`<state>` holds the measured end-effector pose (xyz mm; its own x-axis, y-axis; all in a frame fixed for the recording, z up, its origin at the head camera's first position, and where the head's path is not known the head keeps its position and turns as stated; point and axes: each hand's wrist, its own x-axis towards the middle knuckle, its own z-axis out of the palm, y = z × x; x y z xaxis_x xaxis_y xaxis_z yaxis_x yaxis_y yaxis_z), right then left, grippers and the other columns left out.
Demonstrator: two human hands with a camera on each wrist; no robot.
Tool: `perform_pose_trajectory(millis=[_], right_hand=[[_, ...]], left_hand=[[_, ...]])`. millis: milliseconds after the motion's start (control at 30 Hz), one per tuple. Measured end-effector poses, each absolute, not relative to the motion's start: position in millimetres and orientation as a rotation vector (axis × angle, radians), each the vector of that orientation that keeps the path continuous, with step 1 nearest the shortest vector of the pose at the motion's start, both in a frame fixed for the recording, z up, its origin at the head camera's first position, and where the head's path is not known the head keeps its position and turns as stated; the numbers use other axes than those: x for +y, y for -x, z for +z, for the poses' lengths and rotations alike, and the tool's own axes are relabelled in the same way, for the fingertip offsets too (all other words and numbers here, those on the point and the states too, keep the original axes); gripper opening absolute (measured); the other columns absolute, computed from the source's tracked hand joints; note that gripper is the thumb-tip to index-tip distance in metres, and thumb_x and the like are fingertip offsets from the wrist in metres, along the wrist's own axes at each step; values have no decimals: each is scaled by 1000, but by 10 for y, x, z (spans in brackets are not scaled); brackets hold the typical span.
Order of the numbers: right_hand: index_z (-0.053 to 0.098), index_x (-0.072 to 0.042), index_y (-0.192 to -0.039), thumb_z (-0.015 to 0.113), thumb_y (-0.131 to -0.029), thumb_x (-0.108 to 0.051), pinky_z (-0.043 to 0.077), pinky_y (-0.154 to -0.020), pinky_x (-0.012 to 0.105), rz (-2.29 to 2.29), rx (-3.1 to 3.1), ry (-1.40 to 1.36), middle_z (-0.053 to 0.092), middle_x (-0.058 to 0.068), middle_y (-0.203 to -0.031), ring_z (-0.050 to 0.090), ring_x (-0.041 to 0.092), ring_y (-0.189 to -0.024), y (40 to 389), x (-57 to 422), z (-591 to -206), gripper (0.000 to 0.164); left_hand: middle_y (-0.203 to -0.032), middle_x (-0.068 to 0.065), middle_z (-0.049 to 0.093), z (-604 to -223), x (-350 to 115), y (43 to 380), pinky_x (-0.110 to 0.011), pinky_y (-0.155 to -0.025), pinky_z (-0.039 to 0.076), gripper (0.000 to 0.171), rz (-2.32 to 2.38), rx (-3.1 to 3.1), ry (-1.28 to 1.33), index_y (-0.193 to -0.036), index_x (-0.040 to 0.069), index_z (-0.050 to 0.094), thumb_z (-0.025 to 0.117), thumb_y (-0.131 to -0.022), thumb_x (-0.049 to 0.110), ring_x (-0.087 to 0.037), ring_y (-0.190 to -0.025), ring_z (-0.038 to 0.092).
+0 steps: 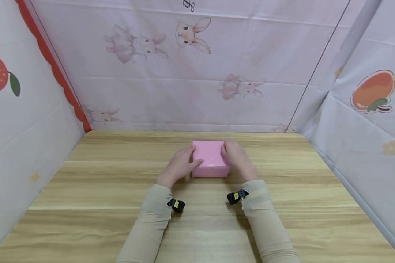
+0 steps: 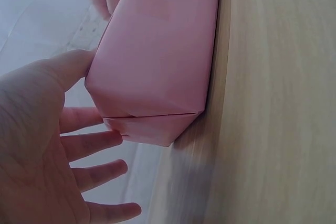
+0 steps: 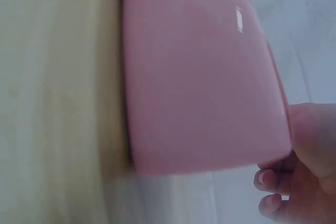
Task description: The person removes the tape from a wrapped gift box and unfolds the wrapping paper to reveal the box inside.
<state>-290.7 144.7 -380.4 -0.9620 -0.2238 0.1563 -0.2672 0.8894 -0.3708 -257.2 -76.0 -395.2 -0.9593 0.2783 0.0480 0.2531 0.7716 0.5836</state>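
Observation:
A pink box (image 1: 210, 154) with a smooth, slightly shiny surface sits on the wooden table. At its left side is my left hand (image 1: 179, 164), fingers spread and mostly straight. Its thumb rests at the box's upper edge, and the fingertips lie along the end, where the left wrist view shows a folded seam in the pink box (image 2: 152, 51). My right hand (image 1: 237, 157) is at the upper right edge with curled fingers, thumb and fingers gripping that edge. In the right wrist view, the right hand (image 3: 315, 156) is partly hidden behind the box.
The wood-grain table (image 1: 102, 204) extends around the box on all sides. A pale rabbit-print cloth (image 1: 184, 98) hangs behind it. Fruit-print cloths stand on the left (image 1: 26, 128) and right (image 1: 355, 138). Both sleeved wrists carry small black cameras.

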Motion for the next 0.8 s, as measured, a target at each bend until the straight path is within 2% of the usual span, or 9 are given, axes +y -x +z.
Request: perform_pose_trajectory(millis=[233, 533, 800], right_hand=[[54, -6, -89, 42, -103, -24, 49, -72, 40, 680, -2988, -308, 57, 10, -85, 54, 24, -78, 2941, 1591, -3767, 26], [55, -3, -90, 47, -101, -17, 46, -66, 36, 665, -2972, -343, 54, 9, -82, 52, 23, -75, 2993, 1737, -3814, 20], [53, -3, -86, 48, -101, -16, 43, -63, 33, 697, -2973, -367, 51, 8, -78, 49, 21, -72, 3000, 1783, -3842, 20]], left_hand=[[-157, -13, 35, -3947, -753, 2571, -47, -121, 25, 74, 980, 2905, -424, -152, 10, 34, 56, -94, 51, -33, -146, 30], [-158, -13, 34, -3960, -752, 2571, -47, -122, 24, 75, 983, 2900, -428, -152, 10, 33, 56, -94, 52, -33, -147, 29], [-158, -13, 33, -3956, -761, 2573, -47, -122, 24, 75, 982, 2902, -445, -152, 9, 33, 56, -94, 52, -32, -147, 29]])
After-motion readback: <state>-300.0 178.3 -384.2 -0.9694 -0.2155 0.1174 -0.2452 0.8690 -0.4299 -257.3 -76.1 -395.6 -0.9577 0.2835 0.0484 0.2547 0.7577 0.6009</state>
